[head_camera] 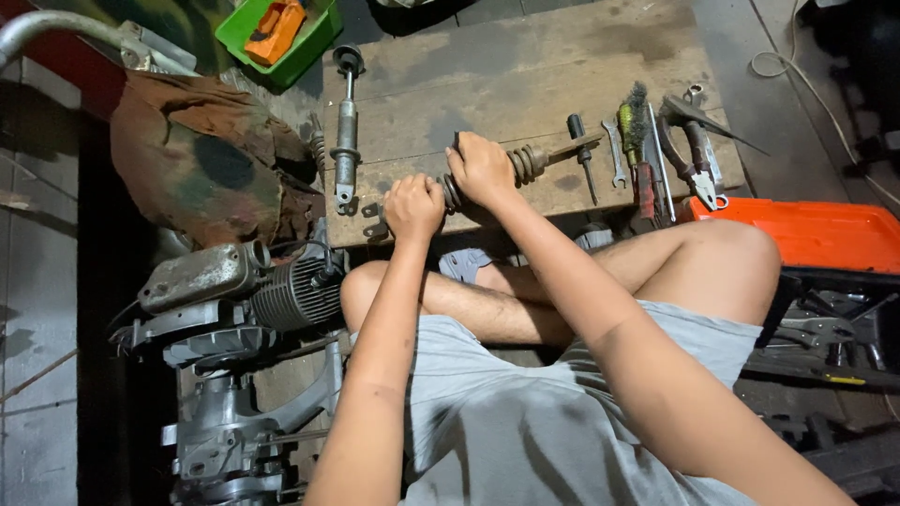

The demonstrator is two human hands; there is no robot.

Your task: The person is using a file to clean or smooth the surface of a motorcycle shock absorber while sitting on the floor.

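Both my hands are clamped on one coiled metal shock spring (525, 164) lying on the worn wooden board (525, 66), left hand (413, 207) fisted at its end, right hand (480, 169) mid-coil, one slim grey damper (347, 131) alongside.

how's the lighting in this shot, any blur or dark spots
Head view: light falls evenly on the wooden board and both hands, left hand and right hand, which grip the spring shock absorber; the left edge and lower right corner sink into shadow; the engine is dim; no blur or glare shows.
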